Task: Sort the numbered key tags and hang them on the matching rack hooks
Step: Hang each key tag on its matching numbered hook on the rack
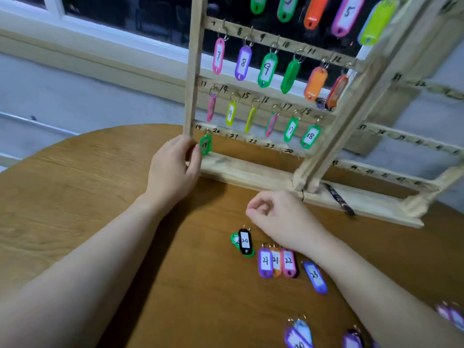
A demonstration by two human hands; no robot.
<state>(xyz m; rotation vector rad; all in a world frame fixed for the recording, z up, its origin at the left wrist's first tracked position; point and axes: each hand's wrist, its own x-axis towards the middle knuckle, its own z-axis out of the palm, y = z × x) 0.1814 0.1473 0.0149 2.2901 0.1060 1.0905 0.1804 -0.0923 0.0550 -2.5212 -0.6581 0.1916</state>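
On the wooden surface [75, 197], head view: rack [193, 71] stands upright at the far edge. My left hand [173, 169] grips the bottom of its left post, fingers curled round the wood, steadying it. My right hand [278, 214] hovers above the loose tags, fingers curled in with thumb near fingertips; it looks like it holds nothing, though something very small in there would not show.

Progress: rows for 7–12 and 13–18 all carry tags. In the bottom row only hook 19 has a tag, the green one [206, 144], just beside my left thumb. Hooks 20–24 [253, 141] look bare. I'd call this panel about three-quarters done.

Left: black tag 20 [244, 241] lying over another green tag, then the purple 21 [265, 262], an orange tag also reading 21, the pink 22 [288, 262] and a blue tag [315, 277], blurred, probably 23. More tags at the bottom edge, unreadable.

Around: second rack panel [401, 139] to the right looks empty. Dark pen [339, 199] on its base. My right forearm crosses over the tag row.
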